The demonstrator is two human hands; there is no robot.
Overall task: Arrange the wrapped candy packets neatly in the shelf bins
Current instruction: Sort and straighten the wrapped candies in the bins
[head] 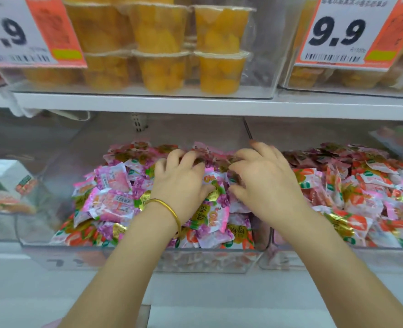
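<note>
A clear plastic shelf bin (42, 237) in the middle holds a heap of pink and purple wrapped candy packets (110, 200). Both my hands are inside it, palms down on the heap. My left hand (181, 181), with a gold bangle on the wrist, lies on the packets with its fingers bent into the pile. My right hand (264, 181) sits beside it, fingers curled down among the packets near the bin's right wall. Whether either hand holds a packet is hidden under the fingers. A second bin (338, 253) to the right holds red and orange packets (361, 200).
Above, a white shelf (195, 105) carries clear bins of stacked yellow fruit cups (217, 48) and two 9.9 price tags (342, 31). A bin with a white box (6, 178) stands at the left. The shelf edge overhangs the bins' rear.
</note>
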